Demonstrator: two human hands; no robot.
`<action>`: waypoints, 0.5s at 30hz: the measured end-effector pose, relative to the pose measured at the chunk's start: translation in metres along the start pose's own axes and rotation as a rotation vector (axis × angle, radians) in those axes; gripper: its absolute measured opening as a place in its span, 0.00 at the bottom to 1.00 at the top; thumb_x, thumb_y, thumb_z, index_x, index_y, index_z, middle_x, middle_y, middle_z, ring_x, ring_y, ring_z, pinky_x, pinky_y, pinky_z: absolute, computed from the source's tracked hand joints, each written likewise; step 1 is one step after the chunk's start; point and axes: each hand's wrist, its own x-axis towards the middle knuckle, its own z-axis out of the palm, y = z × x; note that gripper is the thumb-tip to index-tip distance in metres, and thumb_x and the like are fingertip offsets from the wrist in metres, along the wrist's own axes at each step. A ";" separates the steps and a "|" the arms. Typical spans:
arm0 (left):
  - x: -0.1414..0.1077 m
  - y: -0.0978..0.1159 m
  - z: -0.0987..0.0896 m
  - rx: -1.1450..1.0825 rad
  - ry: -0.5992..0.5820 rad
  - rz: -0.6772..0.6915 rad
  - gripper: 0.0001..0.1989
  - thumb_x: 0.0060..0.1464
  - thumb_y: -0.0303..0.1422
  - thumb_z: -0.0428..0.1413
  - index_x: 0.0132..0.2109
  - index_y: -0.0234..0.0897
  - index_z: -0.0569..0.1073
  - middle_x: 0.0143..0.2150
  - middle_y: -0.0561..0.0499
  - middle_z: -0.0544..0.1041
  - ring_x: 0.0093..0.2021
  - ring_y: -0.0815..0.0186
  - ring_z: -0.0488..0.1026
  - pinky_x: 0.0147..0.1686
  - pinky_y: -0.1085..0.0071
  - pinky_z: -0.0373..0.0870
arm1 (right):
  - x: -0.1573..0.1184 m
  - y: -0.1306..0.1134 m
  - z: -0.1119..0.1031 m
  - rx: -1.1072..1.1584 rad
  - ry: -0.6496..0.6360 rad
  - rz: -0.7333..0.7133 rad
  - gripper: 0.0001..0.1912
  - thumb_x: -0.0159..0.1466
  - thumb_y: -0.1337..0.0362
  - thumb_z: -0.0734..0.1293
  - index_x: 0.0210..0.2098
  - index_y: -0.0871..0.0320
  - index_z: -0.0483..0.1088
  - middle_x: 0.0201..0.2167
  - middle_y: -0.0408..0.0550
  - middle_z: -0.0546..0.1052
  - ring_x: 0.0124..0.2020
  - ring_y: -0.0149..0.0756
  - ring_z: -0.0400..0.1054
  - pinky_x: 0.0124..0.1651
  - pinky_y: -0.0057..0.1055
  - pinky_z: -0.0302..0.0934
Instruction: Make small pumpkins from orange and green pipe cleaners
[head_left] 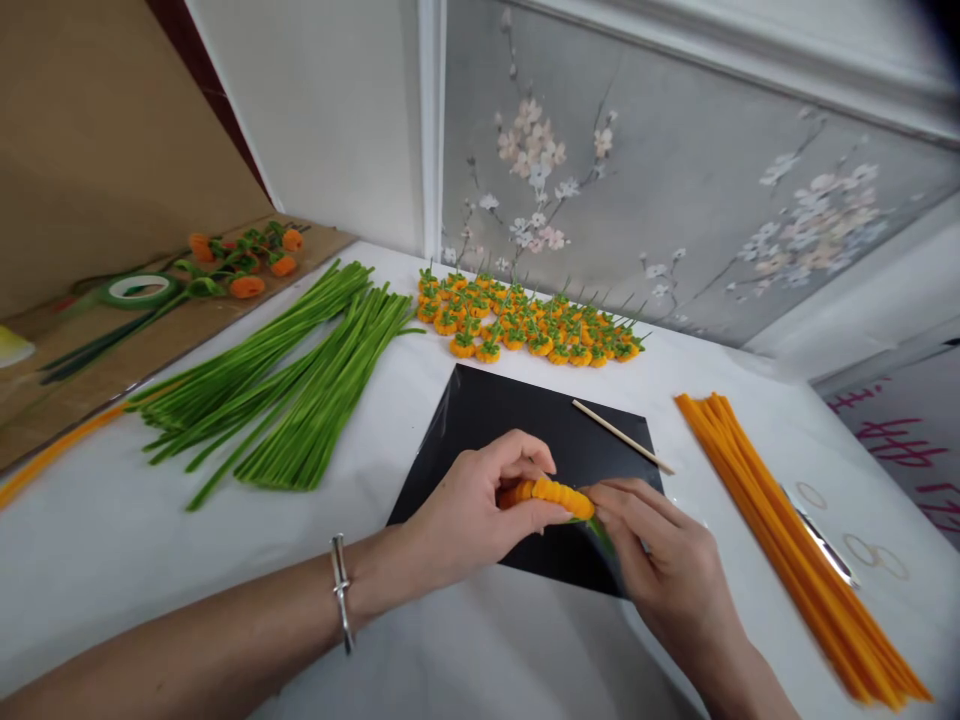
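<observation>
Between the thumb and fingers of my left hand (480,500) is a small ridged orange pumpkin (559,496) made of fuzzy pipe cleaner, held on its side. My right hand (660,540) is closed at the pumpkin's right end, its fingertips pinched together. A bit of green pipe cleaner (600,535) shows under the pumpkin and runs in beneath the right fingers, which partly hide it. Both hands are above a black square mat (525,410). A thin wooden stick (622,437) lies across the mat's right edge.
Several finished orange pumpkins (540,343) with green tops stand along the wall. Left lies a pile of green pipe cleaners (300,400); right, a bundle of orange pipe cleaners (795,540) beside tweezers (825,545) and rubber bands (859,548). Green tape (140,290) rests on cardboard.
</observation>
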 end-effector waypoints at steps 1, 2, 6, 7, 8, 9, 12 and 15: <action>-0.001 0.000 0.000 -0.027 -0.003 -0.003 0.09 0.51 0.33 0.60 0.38 0.37 0.68 0.26 0.58 0.71 0.25 0.73 0.67 0.26 0.77 0.62 | 0.001 0.000 0.000 0.011 -0.002 0.001 0.12 0.66 0.71 0.59 0.38 0.57 0.73 0.34 0.48 0.75 0.33 0.31 0.71 0.34 0.23 0.67; -0.001 0.001 0.000 -0.039 -0.006 0.000 0.09 0.51 0.34 0.61 0.36 0.37 0.67 0.25 0.59 0.70 0.25 0.74 0.66 0.25 0.78 0.61 | 0.001 -0.001 0.000 0.022 -0.008 0.002 0.12 0.66 0.71 0.58 0.37 0.57 0.73 0.34 0.48 0.75 0.32 0.31 0.71 0.33 0.23 0.67; -0.002 0.003 0.001 0.026 0.020 0.032 0.09 0.51 0.35 0.61 0.32 0.36 0.70 0.24 0.60 0.67 0.23 0.76 0.60 0.22 0.79 0.57 | 0.001 -0.004 0.002 0.061 -0.067 0.016 0.13 0.66 0.71 0.58 0.37 0.56 0.74 0.34 0.48 0.76 0.31 0.30 0.71 0.31 0.22 0.66; -0.002 0.003 0.002 0.052 0.024 0.045 0.08 0.51 0.35 0.62 0.32 0.36 0.71 0.24 0.59 0.68 0.23 0.76 0.60 0.23 0.79 0.57 | 0.001 -0.005 0.003 0.069 -0.080 0.014 0.13 0.66 0.71 0.58 0.38 0.56 0.74 0.34 0.48 0.76 0.31 0.30 0.71 0.31 0.22 0.66; -0.002 0.003 0.003 0.072 0.020 0.060 0.08 0.50 0.34 0.62 0.32 0.36 0.72 0.24 0.59 0.68 0.24 0.76 0.61 0.23 0.79 0.57 | 0.000 -0.006 0.004 0.077 -0.087 0.009 0.13 0.66 0.71 0.58 0.38 0.56 0.74 0.33 0.48 0.76 0.31 0.30 0.71 0.31 0.22 0.66; -0.002 0.003 0.004 0.087 0.008 0.076 0.07 0.50 0.34 0.62 0.32 0.36 0.72 0.25 0.58 0.69 0.24 0.75 0.62 0.24 0.79 0.58 | 0.000 -0.007 0.004 0.083 -0.086 0.005 0.14 0.66 0.71 0.58 0.38 0.56 0.75 0.33 0.48 0.76 0.30 0.30 0.71 0.30 0.22 0.66; -0.004 0.003 0.005 0.094 -0.038 0.105 0.07 0.50 0.33 0.62 0.35 0.36 0.74 0.27 0.57 0.72 0.26 0.74 0.64 0.26 0.78 0.60 | 0.000 -0.009 0.004 0.077 -0.037 0.016 0.14 0.65 0.71 0.58 0.37 0.56 0.75 0.33 0.48 0.77 0.30 0.31 0.71 0.30 0.23 0.66; -0.007 0.006 0.003 -0.003 -0.082 0.084 0.16 0.49 0.33 0.63 0.45 0.38 0.70 0.31 0.56 0.72 0.29 0.72 0.67 0.28 0.77 0.63 | 0.000 -0.007 0.000 0.036 0.038 0.040 0.13 0.65 0.71 0.59 0.37 0.56 0.75 0.33 0.48 0.77 0.31 0.31 0.72 0.31 0.23 0.67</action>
